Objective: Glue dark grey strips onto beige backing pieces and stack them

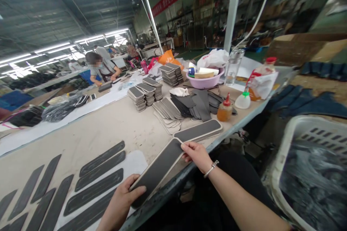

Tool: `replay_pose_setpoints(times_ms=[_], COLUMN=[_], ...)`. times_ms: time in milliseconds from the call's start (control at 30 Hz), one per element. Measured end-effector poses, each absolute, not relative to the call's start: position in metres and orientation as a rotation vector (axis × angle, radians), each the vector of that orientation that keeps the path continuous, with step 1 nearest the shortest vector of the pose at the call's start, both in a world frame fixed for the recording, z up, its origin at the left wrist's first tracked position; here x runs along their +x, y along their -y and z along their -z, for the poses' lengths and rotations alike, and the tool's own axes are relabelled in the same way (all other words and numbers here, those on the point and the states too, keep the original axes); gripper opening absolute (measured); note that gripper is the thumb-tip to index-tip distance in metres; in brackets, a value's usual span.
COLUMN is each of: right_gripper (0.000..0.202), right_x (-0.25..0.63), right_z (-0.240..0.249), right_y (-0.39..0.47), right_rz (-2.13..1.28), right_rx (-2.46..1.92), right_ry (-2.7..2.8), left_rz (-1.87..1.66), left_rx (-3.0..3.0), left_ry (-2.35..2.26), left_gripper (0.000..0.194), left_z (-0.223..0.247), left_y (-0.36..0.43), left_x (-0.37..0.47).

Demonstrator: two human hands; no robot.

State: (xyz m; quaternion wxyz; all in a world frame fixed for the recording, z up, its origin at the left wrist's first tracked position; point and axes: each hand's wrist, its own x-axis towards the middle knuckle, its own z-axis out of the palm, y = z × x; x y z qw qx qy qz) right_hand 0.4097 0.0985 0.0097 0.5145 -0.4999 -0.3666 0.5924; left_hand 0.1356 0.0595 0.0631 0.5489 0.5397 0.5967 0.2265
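Observation:
A long dark grey strip-shaped panel [159, 168] with a pale border and rounded ends is held between my two hands, tilted over the table's front edge. My left hand [126, 195] grips its near end, thumb on top. At the far end my right hand [196, 154] pinches the corner between thumb and fingers. Just beyond lies a similar bordered panel [199, 130] on top of others. To the left, several plain dark strips [94, 191] lie in rows, some on a white sheet [138, 160].
Stacks of bordered panels [137, 97] and dark loose pieces [199, 104] stand farther back. Along the right edge are an amber glue bottle [224, 111], a white squeeze bottle [242, 101] and a purple basin [204, 82]. A white basket [282, 162] stands right of the table. A co-worker [104, 70] sits across.

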Motion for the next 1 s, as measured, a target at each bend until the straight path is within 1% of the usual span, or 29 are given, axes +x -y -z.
replay_pose_setpoints(times_ms=[67, 133, 367, 667, 800, 933, 1000], right_gripper=[0.035, 0.034, 0.028, 0.03, 0.031, 0.036, 0.035], right_x=[0.416, 0.422, 0.437, 0.444, 0.446, 0.447, 0.445], right_z=[-0.01, -0.011, -0.017, -0.019, -0.019, -0.021, -0.022], right_y=[-0.1, -0.102, -0.099, -0.095, -0.096, -0.095, -0.095], right_rz=[-1.353, -1.319, -1.177, -1.035, -1.179, -1.463, -1.508], right_rx=[-1.271, -1.325, -1.389, -1.448, -1.381, -1.111, -1.042], right_ry=[0.885, 0.883, 0.98, 1.124, 0.96, 0.723, 0.719], left_rz=[-0.525, -0.535, -0.592, -0.632, -0.614, -0.638, -0.641], left_rx=[1.237, 1.198, 1.07, 0.898, 0.9, 0.908, 0.933], left_ry=[-1.397, -1.394, -1.334, -1.249, -1.235, -1.231, -1.249], left_gripper=[0.029, 0.031, 0.028, 0.027, 0.029, 0.032, 0.033], left_z=[-0.063, -0.062, -0.058, -0.055, -0.054, -0.051, -0.048], left_y=[-0.061, -0.062, -0.06, -0.061, -0.061, -0.058, -0.056], left_x=[0.145, 0.154, 0.173, 0.179, 0.181, 0.182, 0.184])
